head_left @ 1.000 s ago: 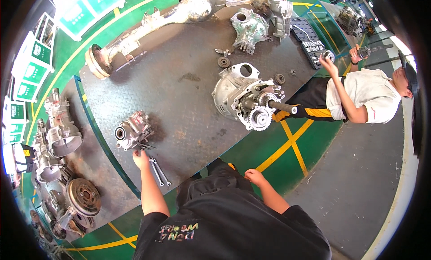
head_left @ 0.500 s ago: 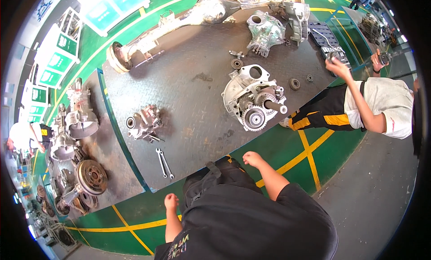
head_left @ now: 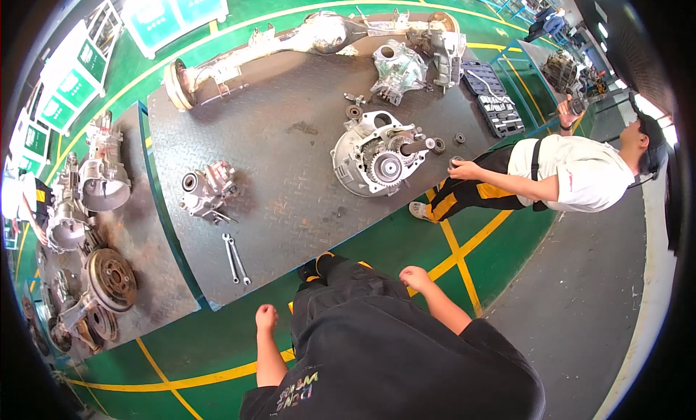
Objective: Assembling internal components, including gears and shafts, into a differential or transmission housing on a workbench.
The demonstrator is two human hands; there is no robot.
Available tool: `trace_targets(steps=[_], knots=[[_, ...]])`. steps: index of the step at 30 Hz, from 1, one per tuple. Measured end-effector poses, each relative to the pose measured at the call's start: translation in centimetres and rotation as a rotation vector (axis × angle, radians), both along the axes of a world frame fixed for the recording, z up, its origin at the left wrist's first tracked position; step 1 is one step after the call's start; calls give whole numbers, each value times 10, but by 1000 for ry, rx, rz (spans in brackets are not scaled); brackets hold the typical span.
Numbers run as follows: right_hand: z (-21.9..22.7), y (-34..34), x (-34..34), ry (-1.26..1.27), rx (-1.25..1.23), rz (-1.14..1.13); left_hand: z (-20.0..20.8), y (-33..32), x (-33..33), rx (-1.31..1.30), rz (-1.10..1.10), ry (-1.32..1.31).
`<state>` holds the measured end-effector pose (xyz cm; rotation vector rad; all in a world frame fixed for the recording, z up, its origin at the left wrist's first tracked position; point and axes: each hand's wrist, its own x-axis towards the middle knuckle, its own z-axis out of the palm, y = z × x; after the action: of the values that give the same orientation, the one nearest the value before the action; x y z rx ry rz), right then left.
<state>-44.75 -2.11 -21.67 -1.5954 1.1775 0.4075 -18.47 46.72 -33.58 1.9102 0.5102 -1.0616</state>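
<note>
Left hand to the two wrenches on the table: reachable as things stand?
Probably yes. The left hand looks empty, just off the table's near edge; the wrenches lie near that edge, and nothing visible blocks the way. It would likely need a modest forward reach.

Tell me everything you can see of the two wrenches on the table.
The two wrenches are slim, silver-coloured and look metallic, with widened heads at both ends. They lie flat side by side, spreading slightly apart toward the near edge of the dark, patterned tabletop, on its left part. The left hand is nearest, apart from them; whether their far ends touch each other cannot be told.
</note>
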Motion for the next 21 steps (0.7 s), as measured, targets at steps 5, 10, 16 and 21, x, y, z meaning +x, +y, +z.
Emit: trace_targets(steps=[5,10,16,21], knots=[[19,-47,-7,-102,-92,-189,55,-100,44,-149,-90,-167],[48,-88,57,-435,-105,-251,131,-205,66,-274,-322,-415],[122,-161,146,-670,-357,-68,264,-328,70,-519,-266,-667],[156,-220,170,-782,-391,-78,386,-425,80,-626,-419,-1191]])
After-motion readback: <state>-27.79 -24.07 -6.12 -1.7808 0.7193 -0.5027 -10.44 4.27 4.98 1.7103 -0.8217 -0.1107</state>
